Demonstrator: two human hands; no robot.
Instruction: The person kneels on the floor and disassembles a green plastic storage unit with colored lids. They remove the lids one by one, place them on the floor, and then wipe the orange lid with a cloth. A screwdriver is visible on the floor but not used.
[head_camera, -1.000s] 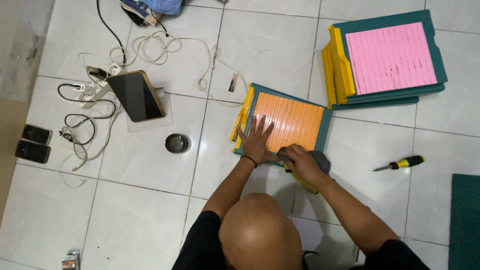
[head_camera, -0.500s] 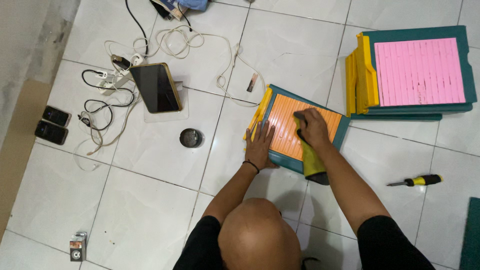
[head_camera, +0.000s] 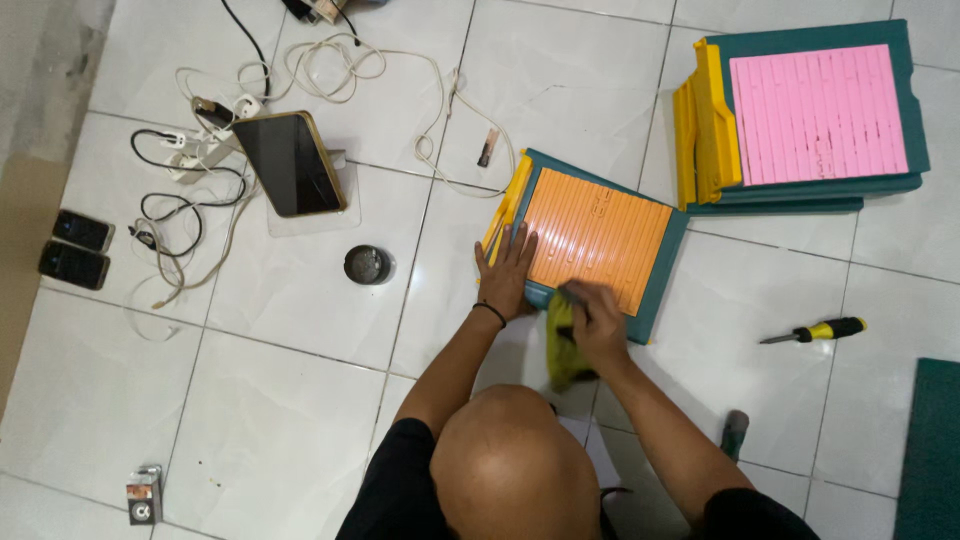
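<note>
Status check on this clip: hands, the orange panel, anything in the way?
Left hand flat on orange slatted panel, steadying. Right hand gripping yellow-green cloth at panel's near edge. Screwdriver lies apart on tiles; nothing obstructing.

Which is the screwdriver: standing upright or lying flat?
Lying flat: the screwdriver rests lengthwise on the white tiled floor, yellow-and-black handle right, shaft left.

An orange slatted panel (head_camera: 597, 237) in a teal frame is lying flat on the tiled floor (slightly askew), a yellow-green cloth (head_camera: 562, 342) resting at its near edge.
</note>
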